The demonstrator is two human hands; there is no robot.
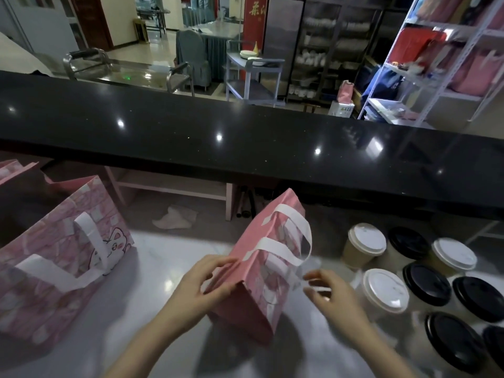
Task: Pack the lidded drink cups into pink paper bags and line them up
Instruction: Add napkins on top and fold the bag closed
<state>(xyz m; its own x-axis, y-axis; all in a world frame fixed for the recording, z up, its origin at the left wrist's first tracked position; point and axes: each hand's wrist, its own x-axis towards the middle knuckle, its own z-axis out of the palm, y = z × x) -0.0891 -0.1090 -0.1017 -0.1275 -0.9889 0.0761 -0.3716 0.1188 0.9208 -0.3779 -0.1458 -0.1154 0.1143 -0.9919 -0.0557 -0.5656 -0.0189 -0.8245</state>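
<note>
Pink paper bag [261, 268], centre frame: your left hand [207, 285] pinches its near edge; your right hand [331, 296] (blurred) reaches the white handle [306, 233], grip indeterminate.

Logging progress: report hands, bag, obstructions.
Left hand pinches near edge of pink bag; bag looks unopened. Right hand by white handle, grip blurred. Lidded cups grouped at right, nothing in the way.

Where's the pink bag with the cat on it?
In the head view, the cat bag stands far left on the white counter, left of the left hand pinching the central pink bag.
</note>
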